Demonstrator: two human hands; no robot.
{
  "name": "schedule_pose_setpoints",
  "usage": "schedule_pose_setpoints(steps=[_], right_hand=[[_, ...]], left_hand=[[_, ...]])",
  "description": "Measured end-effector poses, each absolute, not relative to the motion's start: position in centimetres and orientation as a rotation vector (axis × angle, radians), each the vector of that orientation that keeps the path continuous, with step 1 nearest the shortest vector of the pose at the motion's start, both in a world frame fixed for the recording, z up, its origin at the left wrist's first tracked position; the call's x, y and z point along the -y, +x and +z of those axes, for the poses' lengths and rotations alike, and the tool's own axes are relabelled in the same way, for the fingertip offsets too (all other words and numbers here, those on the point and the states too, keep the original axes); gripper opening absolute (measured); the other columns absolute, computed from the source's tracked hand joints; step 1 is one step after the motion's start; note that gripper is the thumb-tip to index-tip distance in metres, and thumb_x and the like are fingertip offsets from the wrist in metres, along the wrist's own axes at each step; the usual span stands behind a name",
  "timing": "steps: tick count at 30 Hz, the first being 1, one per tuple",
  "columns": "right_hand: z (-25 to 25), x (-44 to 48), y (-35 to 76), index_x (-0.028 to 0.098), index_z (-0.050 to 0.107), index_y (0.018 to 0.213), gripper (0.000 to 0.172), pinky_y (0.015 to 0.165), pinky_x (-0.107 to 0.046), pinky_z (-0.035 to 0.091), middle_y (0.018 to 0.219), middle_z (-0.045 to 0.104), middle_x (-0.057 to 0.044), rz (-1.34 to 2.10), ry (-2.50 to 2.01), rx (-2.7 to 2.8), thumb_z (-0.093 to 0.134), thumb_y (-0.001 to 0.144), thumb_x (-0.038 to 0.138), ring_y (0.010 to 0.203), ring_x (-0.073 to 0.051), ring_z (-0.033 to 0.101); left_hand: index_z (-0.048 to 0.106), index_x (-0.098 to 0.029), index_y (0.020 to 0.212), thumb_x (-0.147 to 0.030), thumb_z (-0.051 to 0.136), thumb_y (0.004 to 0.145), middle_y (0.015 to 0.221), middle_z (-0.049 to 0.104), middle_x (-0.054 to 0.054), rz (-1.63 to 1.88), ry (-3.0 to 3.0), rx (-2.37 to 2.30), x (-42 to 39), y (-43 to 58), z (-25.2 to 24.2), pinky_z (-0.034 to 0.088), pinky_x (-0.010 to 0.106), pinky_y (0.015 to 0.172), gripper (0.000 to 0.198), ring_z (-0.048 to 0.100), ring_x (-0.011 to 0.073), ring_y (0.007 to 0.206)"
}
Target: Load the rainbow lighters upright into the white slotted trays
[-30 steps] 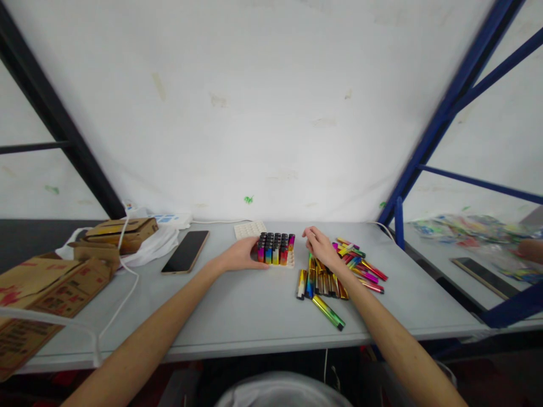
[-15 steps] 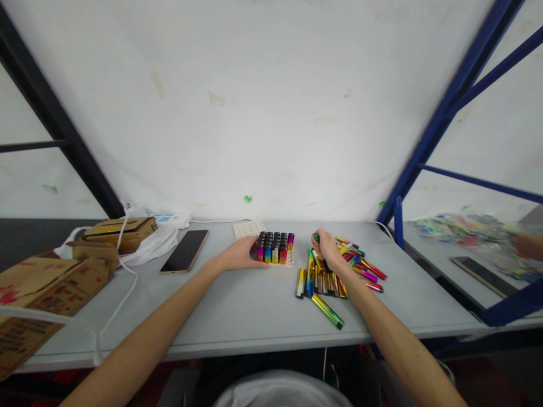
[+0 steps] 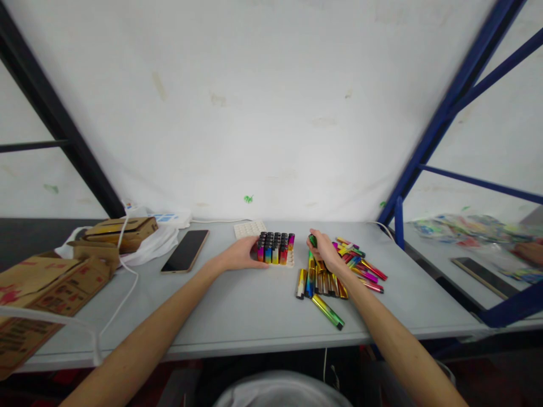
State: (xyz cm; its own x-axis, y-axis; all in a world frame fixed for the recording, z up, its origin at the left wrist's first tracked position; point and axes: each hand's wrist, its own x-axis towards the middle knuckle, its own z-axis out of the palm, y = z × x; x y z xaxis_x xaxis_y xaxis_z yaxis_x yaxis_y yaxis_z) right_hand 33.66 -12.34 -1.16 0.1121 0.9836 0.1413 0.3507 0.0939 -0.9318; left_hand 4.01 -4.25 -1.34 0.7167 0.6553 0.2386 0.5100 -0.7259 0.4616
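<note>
A white tray (image 3: 290, 262) in the middle of the grey table (image 3: 237, 305) holds several upright metallic sticks with black caps (image 3: 275, 246). My left hand (image 3: 240, 254) rests against the tray's left side, fingers curled on it. My right hand (image 3: 324, 250) is closed around a green stick (image 3: 313, 240), lifted just right of the tray. Under and beside that hand lies a heap of loose coloured sticks (image 3: 358, 264), a row of gold ones (image 3: 322, 282), and one yellow-green stick (image 3: 328, 311) nearer me.
An empty white tray (image 3: 249, 229) lies behind the filled one. A dark phone (image 3: 185, 251), a white bag, cable and cardboard boxes (image 3: 51, 285) sit left. A blue frame (image 3: 428, 141) bounds the right; beyond it, another person's hand (image 3: 528, 251) and a second phone (image 3: 479, 275).
My right hand closed on a green stick from the loose pile, lifted it and moved it slightly left toward the tray. My left hand stayed on the tray.
</note>
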Motion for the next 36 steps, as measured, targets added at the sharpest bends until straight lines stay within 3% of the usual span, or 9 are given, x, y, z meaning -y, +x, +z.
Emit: schedule_pose_setpoints(steps=[4, 9, 16, 23, 27, 31, 36], right_hand=[[-0.7, 12.6, 33.4, 0.024, 0.042, 0.058, 0.052, 0.043, -0.024, 0.021, 0.046, 0.038, 0.002, 0.965, -1.415, 1.300, 0.038, 0.095, 0.060, 0.041, -0.011, 0.029], [-0.5, 12.8, 33.2, 0.026, 0.031, 0.054, 0.050, 0.045, -0.025, 0.020, 0.046, 0.025, 0.005, 0.961, -1.459, 1.315, 0.036, 0.096, 0.052, 0.042, -0.011, 0.021], [-0.4, 12.9, 33.1, 0.027, 0.027, 0.053, 0.044, 0.044, -0.025, 0.020, 0.047, 0.024, 0.003, 0.921, -1.447, 1.341, 0.032, 0.095, 0.040, 0.044, -0.012, 0.020], [-0.7, 12.8, 33.0, 0.027, 0.028, 0.054, 0.047, 0.043, -0.026, 0.019, 0.046, 0.027, 0.003, 0.919, -1.464, 1.358, 0.032, 0.097, 0.047, 0.043, -0.013, 0.021], [-0.9, 12.5, 33.2, 0.027, 0.034, 0.055, 0.057, 0.045, -0.027, 0.027, 0.045, 0.032, 0.002, 0.834, -1.504, 1.387, 0.029, 0.100, 0.061, 0.043, -0.014, 0.030], [-1.3, 12.1, 33.5, 0.024, 0.053, 0.070, 0.066, 0.047, -0.028, 0.034, 0.052, 0.041, 0.003, 0.796, -1.450, 1.391, 0.027, 0.098, 0.078, 0.046, -0.015, 0.041], [-1.9, 11.9, 33.5, 0.022, 0.065, 0.100, 0.059, 0.056, -0.028, 0.048, 0.074, 0.060, 0.000, 0.750, -1.337, 1.447, 0.036, 0.099, 0.073, 0.060, -0.017, 0.057]], left_hand=[[0.070, -0.019, 0.116, -0.070, 0.084, 0.068, 0.115, 0.077, 0.011, 0.538, 2.543, -0.916, 4.4, 4.1, -1.2, 0.057, 0.042, 0.089, 0.072, 0.071, 0.0364, 0.105], [0.070, -0.019, 0.118, -0.070, 0.084, 0.069, 0.116, 0.077, 0.011, 0.536, 2.538, -0.912, 4.4, 4.1, -1.1, 0.056, 0.041, 0.091, 0.072, 0.071, 0.0357, 0.106], [0.070, -0.018, 0.116, -0.068, 0.086, 0.067, 0.117, 0.076, 0.013, 0.537, 2.535, -0.928, 4.3, 4.1, -1.1, 0.056, 0.044, 0.092, 0.071, 0.071, 0.0358, 0.105], [0.071, -0.020, 0.117, -0.069, 0.085, 0.067, 0.115, 0.077, 0.011, 0.553, 2.527, -0.919, 4.5, 4.1, -1.0, 0.056, 0.042, 0.091, 0.072, 0.071, 0.0363, 0.106], [0.071, -0.019, 0.116, -0.070, 0.085, 0.067, 0.113, 0.077, 0.009, 0.564, 2.533, -0.918, 4.5, 4.0, -1.0, 0.056, 0.041, 0.090, 0.072, 0.071, 0.0351, 0.105], [0.070, -0.018, 0.115, -0.071, 0.085, 0.067, 0.112, 0.077, 0.010, 0.536, 2.531, -0.934, 4.5, 4.0, -1.0, 0.056, 0.041, 0.089, 0.073, 0.071, 0.0353, 0.104], [0.070, -0.019, 0.117, -0.070, 0.084, 0.068, 0.110, 0.078, 0.009, 0.548, 2.520, -0.896, 4.5, 4.1, -0.9, 0.056, 0.040, 0.087, 0.072, 0.071, 0.0353, 0.104]])
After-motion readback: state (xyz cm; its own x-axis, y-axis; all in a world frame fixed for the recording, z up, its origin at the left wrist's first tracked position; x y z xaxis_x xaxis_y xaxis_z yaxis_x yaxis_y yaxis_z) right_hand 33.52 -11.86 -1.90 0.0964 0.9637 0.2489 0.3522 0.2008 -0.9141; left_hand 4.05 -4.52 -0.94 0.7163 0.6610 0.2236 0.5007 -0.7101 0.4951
